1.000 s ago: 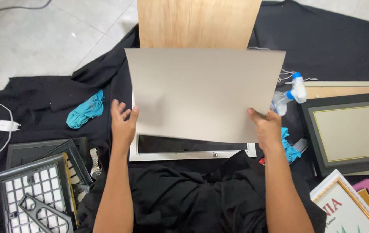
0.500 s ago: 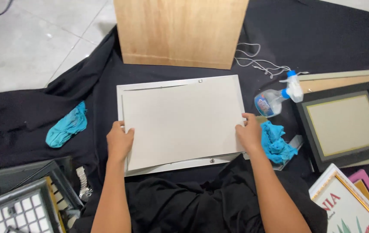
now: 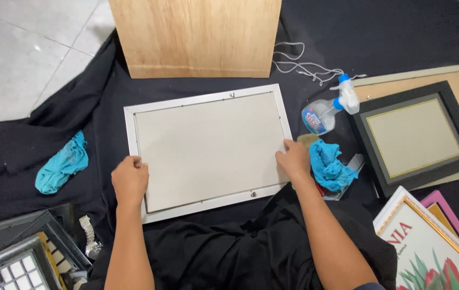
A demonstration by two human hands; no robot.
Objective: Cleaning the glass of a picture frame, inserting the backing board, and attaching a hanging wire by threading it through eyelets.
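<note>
Grey backing board lying flat inside white frame on black cloth. Left hand pressing board's left edge, fingers curled. Right hand pressing right edge, fingers flat, holding nothing. Spray bottle and blue rag lying just beside right hand.

Backing board: matt grey card, smooth. Frame: silvery, slight sheen. Panel: bare grained wood. Ground cloth: matt black fabric. Rag: crumpled teal cloth.
</note>
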